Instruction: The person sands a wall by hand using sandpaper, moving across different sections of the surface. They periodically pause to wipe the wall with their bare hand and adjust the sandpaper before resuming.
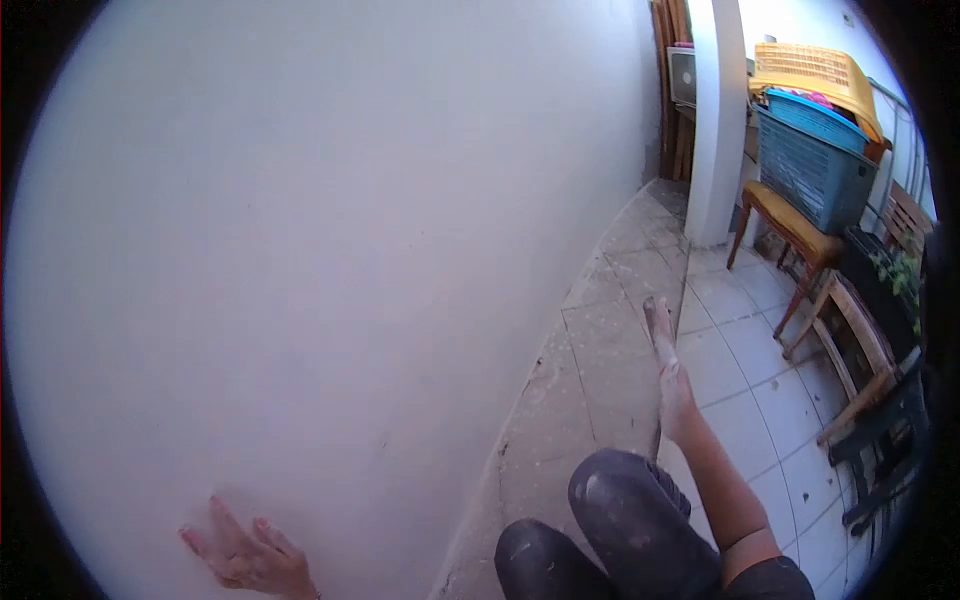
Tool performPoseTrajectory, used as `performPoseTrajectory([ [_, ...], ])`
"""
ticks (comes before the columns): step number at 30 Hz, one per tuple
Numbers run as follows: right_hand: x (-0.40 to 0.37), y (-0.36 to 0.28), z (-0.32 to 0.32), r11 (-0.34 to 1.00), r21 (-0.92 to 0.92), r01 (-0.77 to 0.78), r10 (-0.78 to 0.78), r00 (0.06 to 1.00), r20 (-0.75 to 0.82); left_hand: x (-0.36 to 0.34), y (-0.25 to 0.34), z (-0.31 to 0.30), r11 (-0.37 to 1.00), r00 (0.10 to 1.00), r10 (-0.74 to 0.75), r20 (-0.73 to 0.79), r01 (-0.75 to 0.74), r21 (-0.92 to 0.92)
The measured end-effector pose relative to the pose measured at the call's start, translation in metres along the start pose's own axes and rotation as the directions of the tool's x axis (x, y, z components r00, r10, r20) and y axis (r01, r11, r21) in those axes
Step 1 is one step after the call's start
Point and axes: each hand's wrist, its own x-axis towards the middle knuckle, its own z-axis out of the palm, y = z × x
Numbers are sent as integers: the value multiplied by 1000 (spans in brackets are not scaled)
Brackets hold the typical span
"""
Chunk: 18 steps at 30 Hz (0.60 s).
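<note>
My left hand [250,555] is at the lower left against the white wall [330,280]. Its fingers are spread, and nothing shows in them; the fingertips look reddish. My right hand [668,365] reaches forward over the grey stone ledge [610,375] at the foot of the wall. Pale dust coats this hand, and its fingers appear stretched out along the ledge's outer edge. I make out no object in it, though the palm side is hidden. Between the hands are my knees in dark, dust-marked trousers [630,510].
White floor tiles [750,350] lie right of the ledge, with small debris. A white pillar [712,130] stands ahead. Stacked plastic baskets [810,165] sit on a wooden chair [785,215]. More chair frames [855,350] and a green plant [895,270] line the right side.
</note>
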Motion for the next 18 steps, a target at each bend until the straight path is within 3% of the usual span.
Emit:
performPoseTrajectory([
  [2,7,31,2,984,94,-150,148,989,29,5,8,-5,993,1000,12,27,-15,116],
  [5,3,80,-6,887,239,-394,384,919,89,50,46,-28,886,997,-69,36,45,461],
  [8,12,124,-7,779,362,-511,488,858,161,67,43,4,996,999,-22,-35,25,87],
  [13,58,187,17,634,516,-576,512,813,277,155,107,8,990,997,72,0,-72,120],
  [18,144,217,64,596,632,-495,422,863,279,190,155,16,981,989,138,58,-144,130],
])
